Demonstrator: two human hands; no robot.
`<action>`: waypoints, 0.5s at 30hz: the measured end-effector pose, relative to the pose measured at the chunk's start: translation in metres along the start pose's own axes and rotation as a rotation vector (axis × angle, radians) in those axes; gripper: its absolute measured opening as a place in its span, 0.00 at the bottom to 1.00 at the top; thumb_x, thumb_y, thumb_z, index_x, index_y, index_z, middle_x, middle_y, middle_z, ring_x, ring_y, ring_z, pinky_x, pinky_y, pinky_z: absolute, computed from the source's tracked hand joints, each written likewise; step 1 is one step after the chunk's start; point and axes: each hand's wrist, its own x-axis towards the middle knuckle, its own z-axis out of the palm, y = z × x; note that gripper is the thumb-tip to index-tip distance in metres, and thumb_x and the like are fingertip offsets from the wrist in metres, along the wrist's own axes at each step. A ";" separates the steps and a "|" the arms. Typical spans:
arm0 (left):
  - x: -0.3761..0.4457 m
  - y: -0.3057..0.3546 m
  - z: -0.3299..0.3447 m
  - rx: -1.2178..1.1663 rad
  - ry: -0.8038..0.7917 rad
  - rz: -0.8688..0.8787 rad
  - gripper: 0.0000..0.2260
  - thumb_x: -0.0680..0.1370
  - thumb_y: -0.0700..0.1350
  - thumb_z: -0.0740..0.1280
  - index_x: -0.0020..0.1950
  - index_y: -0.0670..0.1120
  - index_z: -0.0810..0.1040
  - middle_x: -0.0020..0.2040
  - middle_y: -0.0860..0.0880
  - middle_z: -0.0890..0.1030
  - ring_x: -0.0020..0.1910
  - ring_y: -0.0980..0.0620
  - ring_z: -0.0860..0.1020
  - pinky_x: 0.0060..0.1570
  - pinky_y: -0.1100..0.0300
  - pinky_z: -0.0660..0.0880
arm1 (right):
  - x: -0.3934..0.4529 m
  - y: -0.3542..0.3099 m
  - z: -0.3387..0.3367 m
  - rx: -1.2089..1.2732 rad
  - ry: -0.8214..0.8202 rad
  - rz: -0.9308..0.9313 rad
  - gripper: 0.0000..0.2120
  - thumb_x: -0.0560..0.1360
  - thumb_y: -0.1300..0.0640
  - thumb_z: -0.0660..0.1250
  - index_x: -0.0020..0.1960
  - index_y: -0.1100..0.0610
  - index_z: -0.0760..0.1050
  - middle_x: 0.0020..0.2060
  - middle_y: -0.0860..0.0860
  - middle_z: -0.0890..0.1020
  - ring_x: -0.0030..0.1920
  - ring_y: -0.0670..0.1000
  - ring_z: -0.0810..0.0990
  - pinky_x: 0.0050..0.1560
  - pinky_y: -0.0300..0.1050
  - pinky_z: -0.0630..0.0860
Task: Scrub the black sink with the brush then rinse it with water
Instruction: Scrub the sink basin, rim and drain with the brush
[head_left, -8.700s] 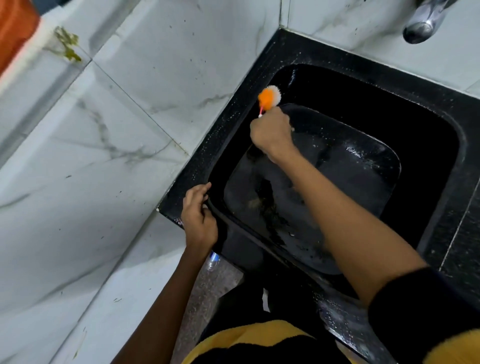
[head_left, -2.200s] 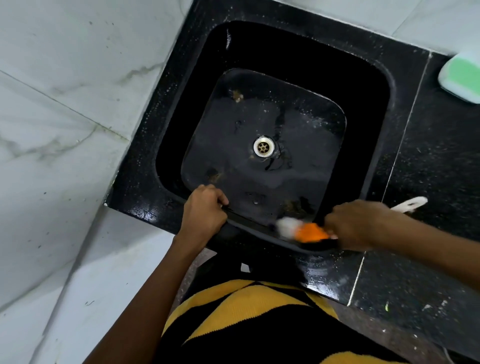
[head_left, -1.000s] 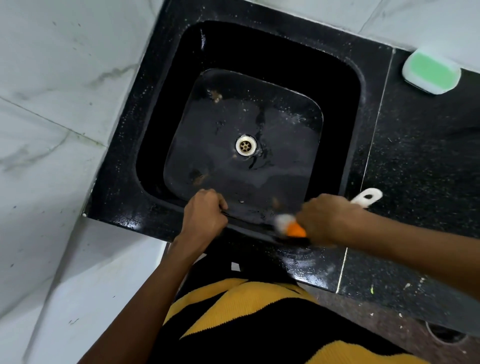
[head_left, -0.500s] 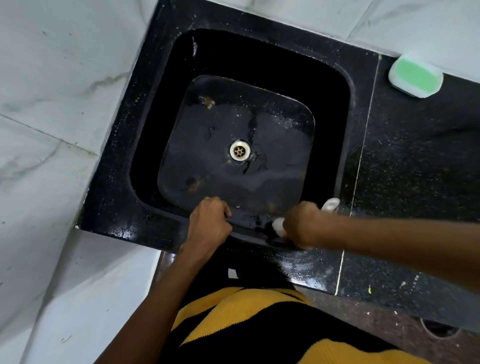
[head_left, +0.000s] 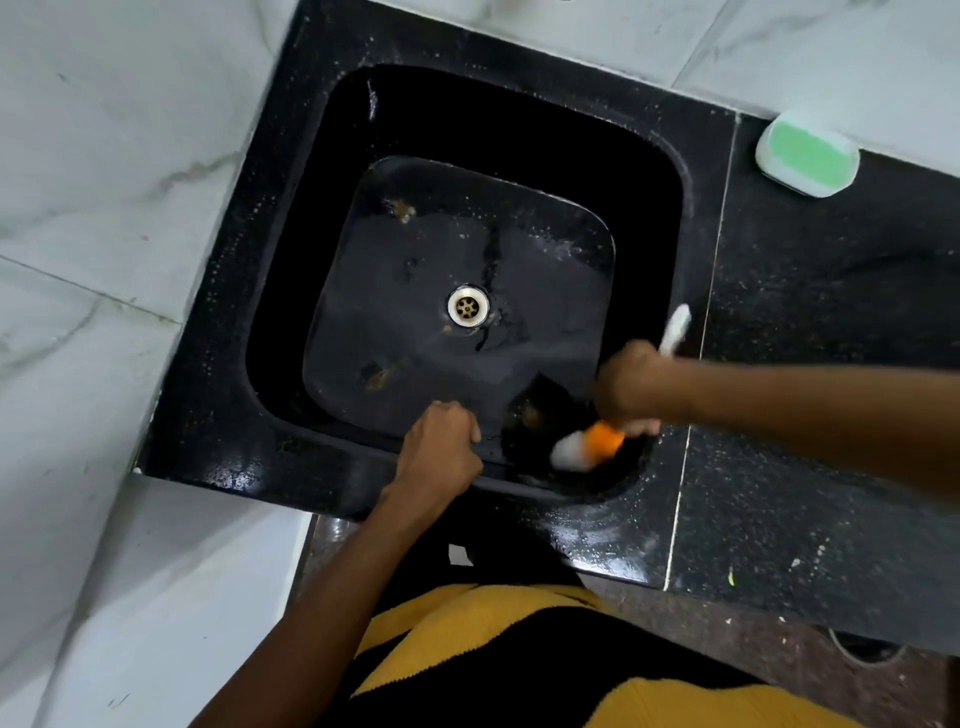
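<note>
The black sink (head_left: 218, 322) is set in a black counter, wet, with brown dirt spots on its floor and a metal drain (head_left: 467, 305) in the middle. My right hand (head_left: 626, 387) is closed around the brush (head_left: 584, 447), whose orange and white head presses on the near right corner of the basin; its white handle end sticks out behind my hand. My left hand (head_left: 441, 452) grips the near rim of the sink, just left of the brush head.
A green and white soap dish (head_left: 808, 156) lies on the black counter (head_left: 831, 467) at the back right. White marble tiles (head_left: 104, 208) cover the wall on the left and behind. The tap is out of view.
The brush head has swung out from behind my right hand toward the sink's near right corner, and the handle now points up and away. My left hand stays on the rim.
</note>
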 end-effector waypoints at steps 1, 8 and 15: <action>0.001 -0.001 0.000 -0.002 -0.004 0.002 0.13 0.67 0.32 0.67 0.44 0.48 0.80 0.44 0.50 0.72 0.44 0.47 0.77 0.44 0.60 0.72 | -0.004 -0.013 0.004 0.048 -0.050 -0.034 0.15 0.75 0.51 0.66 0.60 0.52 0.78 0.59 0.49 0.80 0.63 0.53 0.77 0.50 0.43 0.69; 0.006 -0.001 0.002 -0.017 -0.031 -0.016 0.13 0.67 0.33 0.68 0.44 0.49 0.80 0.48 0.49 0.75 0.43 0.48 0.78 0.47 0.55 0.78 | 0.030 0.097 -0.033 0.134 0.294 0.552 0.10 0.75 0.57 0.64 0.50 0.50 0.83 0.40 0.48 0.82 0.40 0.52 0.84 0.36 0.41 0.72; 0.008 -0.006 0.004 -0.027 -0.027 -0.002 0.14 0.69 0.32 0.68 0.49 0.47 0.81 0.47 0.52 0.71 0.47 0.50 0.75 0.51 0.53 0.77 | 0.047 0.116 -0.003 -0.291 0.630 0.420 0.13 0.77 0.47 0.58 0.49 0.50 0.79 0.46 0.52 0.79 0.47 0.55 0.73 0.49 0.48 0.68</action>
